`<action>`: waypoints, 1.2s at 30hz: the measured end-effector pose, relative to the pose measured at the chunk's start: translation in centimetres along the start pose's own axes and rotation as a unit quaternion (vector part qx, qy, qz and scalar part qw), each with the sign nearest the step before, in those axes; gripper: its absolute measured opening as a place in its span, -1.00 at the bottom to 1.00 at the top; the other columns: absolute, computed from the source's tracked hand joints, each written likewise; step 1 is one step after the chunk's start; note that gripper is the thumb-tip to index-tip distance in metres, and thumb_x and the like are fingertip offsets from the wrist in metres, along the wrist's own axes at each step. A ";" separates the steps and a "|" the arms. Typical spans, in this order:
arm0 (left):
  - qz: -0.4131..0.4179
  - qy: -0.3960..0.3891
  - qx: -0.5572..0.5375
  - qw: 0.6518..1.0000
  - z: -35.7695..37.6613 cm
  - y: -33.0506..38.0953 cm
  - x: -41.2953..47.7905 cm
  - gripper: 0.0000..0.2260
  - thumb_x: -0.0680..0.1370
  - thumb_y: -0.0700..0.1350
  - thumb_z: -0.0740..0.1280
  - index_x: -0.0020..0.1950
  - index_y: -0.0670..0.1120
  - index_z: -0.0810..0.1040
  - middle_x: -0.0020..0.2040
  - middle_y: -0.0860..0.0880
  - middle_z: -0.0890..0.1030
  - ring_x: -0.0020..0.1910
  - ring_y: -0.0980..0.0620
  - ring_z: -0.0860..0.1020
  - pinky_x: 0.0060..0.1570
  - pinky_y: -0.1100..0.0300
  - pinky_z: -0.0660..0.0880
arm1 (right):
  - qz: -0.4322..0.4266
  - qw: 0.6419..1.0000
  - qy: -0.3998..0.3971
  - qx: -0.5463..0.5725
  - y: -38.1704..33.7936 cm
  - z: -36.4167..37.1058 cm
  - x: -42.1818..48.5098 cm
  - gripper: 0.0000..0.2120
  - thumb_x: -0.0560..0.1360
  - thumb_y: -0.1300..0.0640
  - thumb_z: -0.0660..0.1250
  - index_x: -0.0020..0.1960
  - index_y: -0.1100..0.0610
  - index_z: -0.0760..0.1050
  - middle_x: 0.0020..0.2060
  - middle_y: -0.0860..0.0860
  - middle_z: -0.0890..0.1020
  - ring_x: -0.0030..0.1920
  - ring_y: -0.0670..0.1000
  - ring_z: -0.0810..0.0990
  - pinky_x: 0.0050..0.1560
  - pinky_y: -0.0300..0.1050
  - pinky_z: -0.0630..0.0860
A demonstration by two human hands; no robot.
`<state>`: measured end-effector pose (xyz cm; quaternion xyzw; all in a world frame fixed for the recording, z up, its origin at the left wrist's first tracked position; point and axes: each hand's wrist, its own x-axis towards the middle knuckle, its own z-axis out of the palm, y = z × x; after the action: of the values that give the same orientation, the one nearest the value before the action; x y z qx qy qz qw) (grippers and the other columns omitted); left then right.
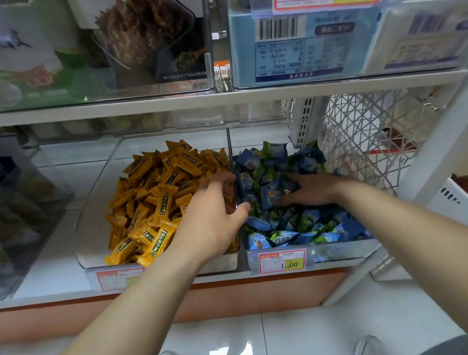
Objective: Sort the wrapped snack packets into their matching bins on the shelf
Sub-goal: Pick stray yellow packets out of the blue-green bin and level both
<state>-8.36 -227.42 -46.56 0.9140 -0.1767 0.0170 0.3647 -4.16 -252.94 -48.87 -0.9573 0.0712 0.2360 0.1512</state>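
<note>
Fingertips of the right hand are buried among blue packets in the right bin; whether it grips any, hard to tell. The left hand hovers curled, holding nothing visible, over the divider beside orange packets filling the left bin.

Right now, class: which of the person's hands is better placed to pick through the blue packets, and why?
The right hand: it rests palm-down in the blue packets, while the left hand hovers over the divider beside the orange packets.
</note>
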 end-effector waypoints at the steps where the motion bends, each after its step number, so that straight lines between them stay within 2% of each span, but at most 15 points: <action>1: 0.000 0.001 0.000 1.000 0.0 0.0 0.0 -0.54 0.53 0.07 0.40 0.37 0.09 0.35 0.15 0.05 0.53 0.01 0.08 0.57 0.05 0.05 0.58 | 0.006 1.000 -0.013 0.015 -0.3 0.2 0.6 0.10 0.28 -0.55 0.30 0.61 -0.13 -0.09 0.58 -0.02 0.18 0.53 0.11 0.23 0.35 -0.08 0.25; 3: 0.000 0.003 0.000 1.000 0.0 0.0 0.0 -0.55 0.53 0.06 0.40 0.37 0.09 0.35 0.15 0.05 0.53 0.00 0.08 0.57 0.04 0.06 0.58 | 0.010 0.999 -0.031 0.028 -1.0 0.5 1.2 0.22 0.17 -0.59 0.33 0.61 -0.13 -0.15 0.60 0.01 0.10 0.55 0.12 0.17 0.40 -0.03 0.22; 7: -0.002 0.007 0.004 1.000 0.1 0.0 0.1 -0.55 0.53 0.05 0.40 0.37 0.10 0.34 0.15 0.05 0.53 -0.02 0.11 0.57 0.02 0.09 0.58 | -0.003 0.995 -0.060 0.086 -1.7 1.3 0.9 0.24 0.12 -0.57 0.40 0.60 -0.08 0.00 0.55 -0.05 0.26 0.50 0.04 0.27 0.28 -0.12 0.23; 12: -0.004 0.010 0.009 1.000 0.2 0.0 0.2 -0.54 0.53 0.05 0.40 0.37 0.11 0.32 0.13 0.05 0.54 -0.04 0.11 0.57 0.00 0.09 0.58 | -0.032 0.952 -0.149 0.267 -0.6 1.3 -1.1 0.23 0.08 -0.42 0.57 0.59 -0.15 0.05 0.55 -0.16 0.18 0.55 -0.03 0.14 0.49 -0.03 0.09; 14: -0.009 0.012 0.014 1.000 0.3 0.1 0.3 -0.53 0.52 0.04 0.40 0.37 0.12 0.31 0.14 0.04 0.54 -0.01 0.07 0.57 0.02 0.05 0.58 | -0.046 0.951 -0.116 0.283 -1.3 2.8 -1.2 0.20 0.08 -0.30 0.61 0.57 -0.09 0.10 0.48 -0.14 0.29 0.49 0.01 0.25 0.43 -0.04 0.23; 18: -0.009 0.017 0.018 1.000 0.5 0.2 0.5 -0.53 0.52 0.02 0.40 0.37 0.12 0.31 0.10 0.03 0.54 -0.01 0.04 0.57 -0.01 0.02 0.58 | -0.062 0.934 -0.020 0.352 -2.2 3.6 -0.5 -0.16 0.10 -0.14 0.61 0.34 -0.02 0.45 0.20 -0.08 0.61 0.20 -0.04 0.55 0.24 -0.07 0.49; 21: -0.005 0.022 0.012 1.000 0.6 0.0 0.7 -0.53 0.51 0.02 0.41 0.36 0.12 0.33 0.05 0.06 0.56 -0.04 0.06 0.57 -0.04 0.05 0.57 | -0.045 0.901 0.035 0.431 -1.8 2.0 -0.2 -0.12 0.04 -0.18 0.62 0.30 -0.01 0.42 0.07 -0.05 0.62 0.04 0.02 0.63 0.00 -0.08 0.61; 23: -0.004 0.022 0.003 1.000 0.6 -0.3 0.7 -0.53 0.50 0.02 0.42 0.36 0.12 0.34 0.02 0.07 0.57 -0.07 0.09 0.58 -0.10 0.13 0.56 | -0.062 0.865 0.063 0.495 -1.6 0.3 0.1 -0.07 0.03 -0.19 0.64 0.32 0.07 0.46 0.08 0.04 0.67 0.05 0.09 0.68 0.11 0.07 0.62; 25: -0.001 0.021 -0.002 1.000 0.6 -0.5 0.7 -0.53 0.50 0.03 0.42 0.35 0.12 0.35 0.01 0.10 0.57 -0.10 0.15 0.57 -0.18 0.25 0.50 | -0.072 0.869 0.107 0.478 -1.4 -1.7 0.1 -0.08 0.09 -0.30 0.61 0.36 0.00 0.45 0.21 0.02 0.61 0.17 0.07 0.61 0.27 0.11 0.53; 27: 0.002 0.020 -0.003 1.000 0.5 -0.5 0.7 -0.54 0.50 0.04 0.43 0.34 0.13 0.35 -0.01 0.12 0.56 -0.13 0.18 0.56 -0.22 0.30 0.47 | -0.074 0.888 0.103 0.441 -1.0 -3.3 -0.1 -0.17 0.26 -0.36 0.51 0.43 -0.09 0.38 0.35 -0.03 0.50 0.30 0.06 0.50 0.38 0.14 0.40; 30: 0.001 0.014 -0.011 1.000 0.4 -0.6 0.8 -0.54 0.49 0.04 0.43 0.33 0.12 0.35 -0.05 0.11 0.57 -0.14 0.16 0.57 -0.14 0.13 0.57 | -0.076 0.920 0.053 0.380 -0.3 -4.7 -1.2 -0.34 0.45 -0.30 0.38 0.48 -0.19 0.30 0.45 -0.09 0.36 0.39 0.05 0.38 0.38 0.17 0.36; 32: 0.002 0.012 -0.013 1.000 0.4 -0.6 0.8 -0.54 0.49 0.04 0.44 0.33 0.11 0.35 -0.04 0.10 0.57 -0.14 0.15 0.58 -0.10 0.08 0.58 | -0.091 0.955 0.107 0.262 -0.2 -5.1 -2.3 -0.47 0.53 -0.22 0.34 0.45 -0.15 0.35 0.38 -0.10 0.43 0.30 -0.02 0.43 0.29 -0.01 0.42; 34: 0.004 0.012 -0.011 1.000 0.3 -0.5 0.8 -0.54 0.49 0.05 0.44 0.33 0.11 0.35 -0.03 0.10 0.56 -0.13 0.15 0.57 -0.09 0.08 0.57 | -0.120 0.956 0.214 0.161 -0.6 -4.7 -3.8 -0.72 0.56 -0.12 0.33 0.24 -0.10 0.50 0.15 -0.17 0.57 0.14 -0.08 0.54 0.07 -0.19 0.44; 35: 0.005 0.010 -0.010 1.000 0.3 -0.5 0.7 -0.54 0.49 0.05 0.44 0.34 0.11 0.35 -0.03 0.10 0.56 -0.13 0.16 0.57 -0.09 0.08 0.57 | -0.138 0.954 0.219 0.149 -0.8 -4.2 -4.6 -0.85 0.57 -0.09 0.33 0.11 -0.11 0.53 0.02 -0.19 0.61 0.04 -0.10 0.59 -0.05 -0.24 0.46; 36: 0.005 0.009 -0.010 1.000 0.3 -0.5 0.7 -0.53 0.49 0.05 0.44 0.34 0.11 0.35 -0.02 0.10 0.56 -0.12 0.16 0.56 -0.08 0.07 0.57 | -0.163 0.959 0.173 0.152 -1.1 -3.4 -5.4 -0.91 0.57 -0.07 0.33 0.04 -0.11 0.54 -0.08 -0.18 0.64 -0.05 -0.11 0.63 -0.12 -0.23 0.50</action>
<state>-7.56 -227.51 -46.98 0.9091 -0.1782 0.0251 0.3756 -7.15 -252.67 -43.15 -0.9478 -0.0257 0.0257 0.3169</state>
